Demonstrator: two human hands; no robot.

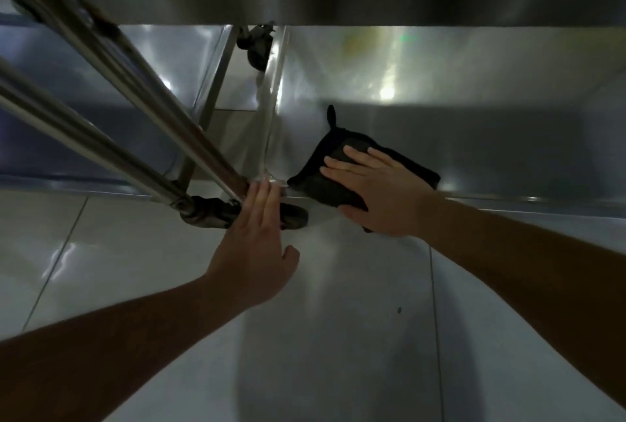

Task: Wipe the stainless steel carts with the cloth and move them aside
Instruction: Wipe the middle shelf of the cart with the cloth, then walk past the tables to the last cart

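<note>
Both forearms reach low; right hand (379, 191) lies flat, fingers spread, pressing the black cloth (342, 167) onto the cart's bottom shelf (474, 137) near its front corner. Left hand (257, 238), fingers straight together, braces the corner post (189, 137) beside the cloth. Wiping's underway; next, sweep along the shelf.

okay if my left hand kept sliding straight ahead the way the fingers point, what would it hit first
Most likely the cart's corner post. The left hand lies flat, fingertips already at the post's foot beside the lower shelf corner, just above the caster. Depth is hard to judge here.
</note>
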